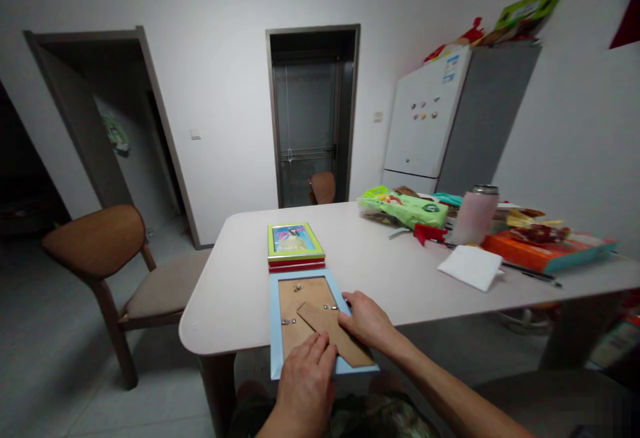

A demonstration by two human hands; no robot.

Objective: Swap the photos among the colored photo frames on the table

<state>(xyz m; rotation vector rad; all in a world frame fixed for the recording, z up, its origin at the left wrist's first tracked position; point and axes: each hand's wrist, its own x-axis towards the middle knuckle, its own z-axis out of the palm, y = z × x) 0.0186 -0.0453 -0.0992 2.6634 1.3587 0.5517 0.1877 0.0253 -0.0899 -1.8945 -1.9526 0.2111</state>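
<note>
A light blue picture frame (275, 311) lies face down at the near edge of the white table (390, 271), its brown backing board and fold-out stand showing. My left hand (305, 378) rests on the lower part of the backing, fingers stretched flat. My right hand (367, 321) lies on the frame's right side, fingers curled against the stand and the right edge near a metal clip. Just beyond lies a small stack of frames (295, 246), the top one green with a colourful picture facing up.
A white folded cloth (471, 266), a pink bottle (476, 215), green snack bags (405, 206) and an orange box (547, 251) crowd the table's right side. A wooden chair (107, 258) stands at the left. A white fridge (440, 125) stands behind.
</note>
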